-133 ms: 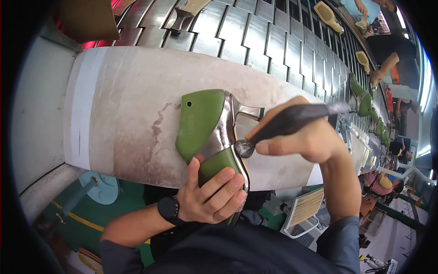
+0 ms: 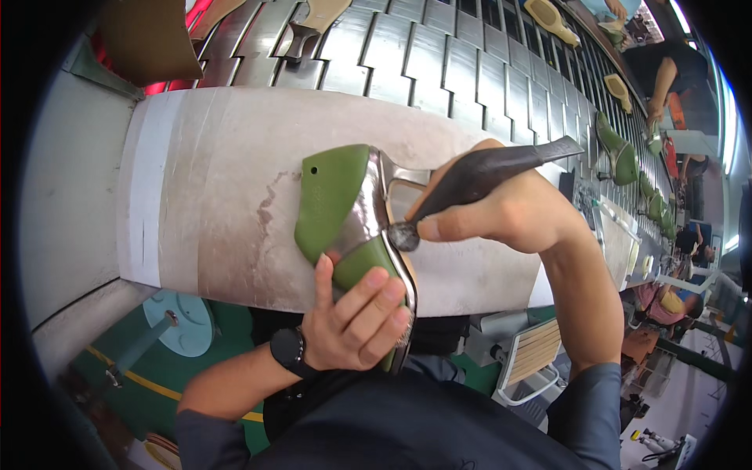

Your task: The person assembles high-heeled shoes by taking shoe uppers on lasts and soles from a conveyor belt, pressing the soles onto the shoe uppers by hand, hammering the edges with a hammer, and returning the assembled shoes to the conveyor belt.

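A high-heeled shoe with shiny pewter-coloured straps [image 2: 374, 205] lies on its side on a green shoe last [image 2: 333, 192], its heel pointing right. My left hand [image 2: 356, 321] is wrapped round the forepart, fingers over the green last and the shoe's edge. In my right hand [image 2: 513, 215] is a dark cobbler's hammer [image 2: 486, 174]. Its round, worn face touches or nearly touches the sole edge below the heel, and its flat tapered end points up and right. The hammer's grip is hidden in my fist.
A pale, stained work board [image 2: 219, 204] lies beneath the shoe. Beyond it runs a slatted metal conveyor [image 2: 399, 59] with soles and heels [image 2: 301, 35]. More green lasts [image 2: 619, 153] stand at the right, near co-workers. A slatted stool [image 2: 533, 352] stands below the board.
The shoe, both hands and the hammer have shifted slightly left and up in the picture. The hammer's flat end, blurred before, shows sharply now. Both grips stay the same.
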Motion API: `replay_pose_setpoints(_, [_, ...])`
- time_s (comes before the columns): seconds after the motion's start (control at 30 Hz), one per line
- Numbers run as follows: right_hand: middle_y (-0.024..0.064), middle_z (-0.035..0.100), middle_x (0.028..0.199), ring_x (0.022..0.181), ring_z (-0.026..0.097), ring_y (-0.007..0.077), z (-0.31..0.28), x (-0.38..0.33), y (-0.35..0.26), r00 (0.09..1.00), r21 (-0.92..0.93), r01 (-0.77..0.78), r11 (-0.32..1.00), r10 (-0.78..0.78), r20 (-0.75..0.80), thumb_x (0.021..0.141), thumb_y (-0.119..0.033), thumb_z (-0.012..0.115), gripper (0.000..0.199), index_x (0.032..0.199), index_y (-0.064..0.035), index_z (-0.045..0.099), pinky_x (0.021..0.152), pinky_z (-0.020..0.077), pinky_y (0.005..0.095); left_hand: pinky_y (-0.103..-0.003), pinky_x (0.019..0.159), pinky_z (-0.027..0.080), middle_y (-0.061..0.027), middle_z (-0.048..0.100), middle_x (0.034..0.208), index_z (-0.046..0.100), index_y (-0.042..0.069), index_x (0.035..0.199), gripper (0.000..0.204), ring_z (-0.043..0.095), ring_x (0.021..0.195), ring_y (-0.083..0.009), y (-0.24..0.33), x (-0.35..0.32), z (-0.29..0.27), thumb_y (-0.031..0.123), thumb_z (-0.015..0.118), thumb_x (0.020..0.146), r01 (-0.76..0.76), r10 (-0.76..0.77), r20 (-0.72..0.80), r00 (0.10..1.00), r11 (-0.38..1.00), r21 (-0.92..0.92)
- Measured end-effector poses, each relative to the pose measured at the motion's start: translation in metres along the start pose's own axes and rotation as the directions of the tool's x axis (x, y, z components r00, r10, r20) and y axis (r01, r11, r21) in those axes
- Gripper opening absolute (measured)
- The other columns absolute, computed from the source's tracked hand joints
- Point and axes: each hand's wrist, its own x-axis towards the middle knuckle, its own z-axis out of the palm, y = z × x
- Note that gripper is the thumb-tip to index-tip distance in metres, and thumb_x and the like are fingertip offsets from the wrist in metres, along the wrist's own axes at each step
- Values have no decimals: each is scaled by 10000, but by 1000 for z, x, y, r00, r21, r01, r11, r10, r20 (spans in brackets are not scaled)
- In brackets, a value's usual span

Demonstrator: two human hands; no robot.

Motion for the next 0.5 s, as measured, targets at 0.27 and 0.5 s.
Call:
replay_pose_setpoints(0.27, [118,805,1037,915,721,132,87,-74,25,896,449,91,889,124,-426,917,-118,805,295,1170,32,780,839,575,291,-771,1190,296,-239,521,1483,425,26,1474,759,533,1415,-441,-7,2,-7,419,805,946,-74,72,38,997,995,61])
replay_pose_setpoints(0.5, [155,803,1059,929,754,153,131,-105,49,849,330,309,892,-103,-518,904,-19,795,339,1230,55,742,843,592,282,-754,1195,316,-215,548,1478,453,53,1443,611,554,1409,-401,-2,2,-5,385,725,1008,-35,36,-11,999,997,67])
